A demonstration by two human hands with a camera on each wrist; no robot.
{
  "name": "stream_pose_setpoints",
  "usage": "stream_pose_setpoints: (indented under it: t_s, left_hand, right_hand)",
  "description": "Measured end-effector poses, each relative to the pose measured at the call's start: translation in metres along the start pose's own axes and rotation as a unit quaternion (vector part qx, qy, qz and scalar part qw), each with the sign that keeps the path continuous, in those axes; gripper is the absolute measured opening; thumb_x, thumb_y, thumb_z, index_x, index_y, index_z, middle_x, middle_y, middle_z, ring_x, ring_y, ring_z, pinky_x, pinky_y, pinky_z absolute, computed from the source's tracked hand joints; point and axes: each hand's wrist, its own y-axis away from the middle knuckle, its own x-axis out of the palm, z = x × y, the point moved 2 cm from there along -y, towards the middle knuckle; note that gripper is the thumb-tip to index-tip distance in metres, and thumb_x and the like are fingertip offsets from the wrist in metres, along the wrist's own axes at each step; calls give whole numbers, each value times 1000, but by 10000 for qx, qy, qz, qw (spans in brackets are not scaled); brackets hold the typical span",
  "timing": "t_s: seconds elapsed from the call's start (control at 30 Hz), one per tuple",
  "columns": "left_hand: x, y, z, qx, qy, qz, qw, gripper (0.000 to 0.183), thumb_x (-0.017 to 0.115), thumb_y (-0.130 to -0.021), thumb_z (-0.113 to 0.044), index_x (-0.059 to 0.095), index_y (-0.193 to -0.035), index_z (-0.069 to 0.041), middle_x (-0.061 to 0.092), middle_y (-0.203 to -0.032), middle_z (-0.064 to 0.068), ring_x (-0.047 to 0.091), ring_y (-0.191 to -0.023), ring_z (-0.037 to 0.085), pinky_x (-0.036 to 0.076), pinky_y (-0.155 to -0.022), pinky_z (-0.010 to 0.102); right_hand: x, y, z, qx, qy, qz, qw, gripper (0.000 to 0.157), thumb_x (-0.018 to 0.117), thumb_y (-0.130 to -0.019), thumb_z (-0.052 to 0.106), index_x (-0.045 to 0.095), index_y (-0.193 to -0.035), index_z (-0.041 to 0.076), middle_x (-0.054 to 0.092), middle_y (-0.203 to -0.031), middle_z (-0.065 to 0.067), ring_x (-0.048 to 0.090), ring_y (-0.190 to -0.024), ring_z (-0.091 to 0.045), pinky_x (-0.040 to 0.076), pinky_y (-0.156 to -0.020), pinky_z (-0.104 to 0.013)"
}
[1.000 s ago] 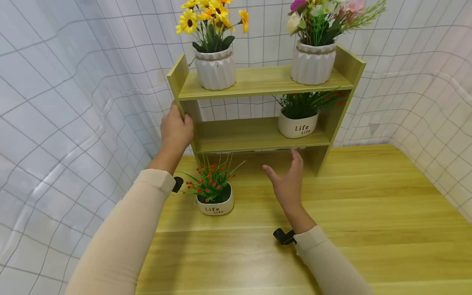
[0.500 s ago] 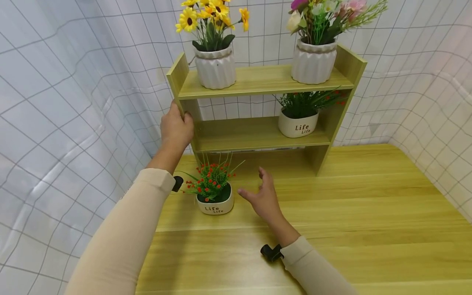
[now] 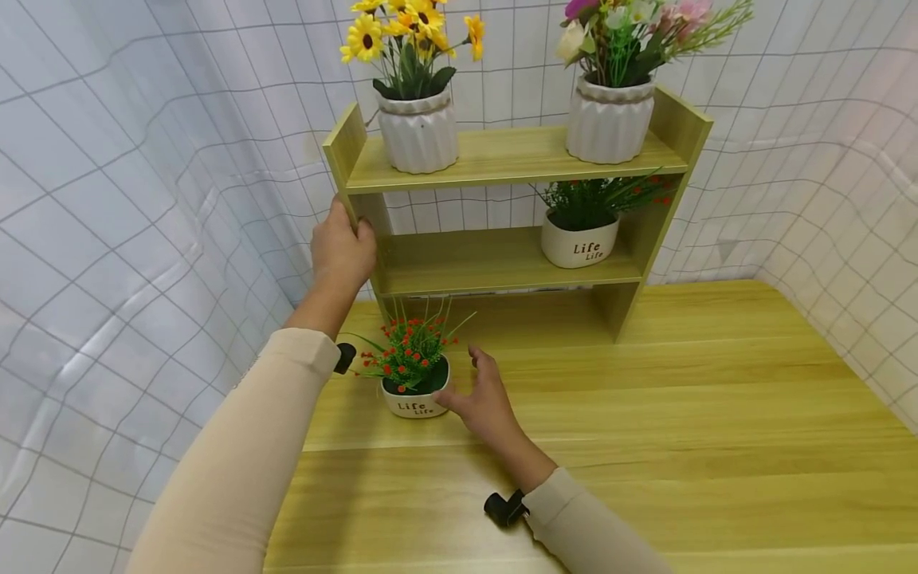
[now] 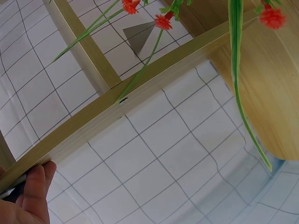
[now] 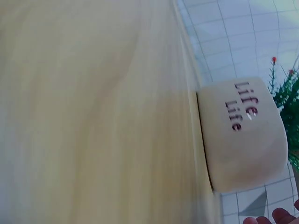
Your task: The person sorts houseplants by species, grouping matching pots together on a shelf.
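Note:
My left hand (image 3: 342, 249) grips the left side panel of a wooden shelf (image 3: 495, 261), fingers wrapped round its edge below the top board. In the left wrist view, fingers (image 4: 35, 191) show at that panel. On the table in front of the shelf stands a white oval flowerpot (image 3: 414, 405) lettered "Life", with red flowers and green leaves. My right hand (image 3: 484, 402) is at its right side, thumb and fingers spread apart, the thumb overlapping the pot's rim in the head view. The right wrist view shows the lettered pot (image 5: 245, 135) with a few fingertips (image 5: 280, 215) near it.
Upon the top board are a ribbed white pot of yellow flowers (image 3: 419, 135) and another of mixed flowers (image 3: 610, 123). A second "Life" pot (image 3: 579, 241) sits on the middle board's right. White gridded cloth (image 3: 215, 199) hangs behind the wooden table (image 3: 717, 414).
My right hand has moved left and toward me, from under the middle board to the right side of the table flowerpot. My left hand keeps its hold on the shelf.

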Motion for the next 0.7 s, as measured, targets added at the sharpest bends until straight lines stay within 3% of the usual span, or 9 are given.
stream_pose_setpoints:
  t_s: [0.4, 0.7]
  left_hand:
    - [-1, 1, 1, 42, 1, 73, 10000, 39, 42, -103, -21, 45, -139, -7, 63, -123, 24, 60, -114, 42, 50, -89, 54]
    - [0, 1, 0, 58, 40, 1, 10000, 35, 43, -102, -20, 47, -135, -6, 64, -121, 25, 60, -114, 41, 50, -89, 53]
  right_hand:
    - [25, 5, -5, 119, -306, 205, 9993, 94, 84, -80, 27, 29, -149, -6, 34, -149, -26, 36, -137, -39, 35, -109, -52]
    - [30, 3, -6, 119, -306, 94, 9994, 92, 84, -79, 27, 32, -149, -5, 39, -143, -23, 41, -128, -36, 38, -105, -52]
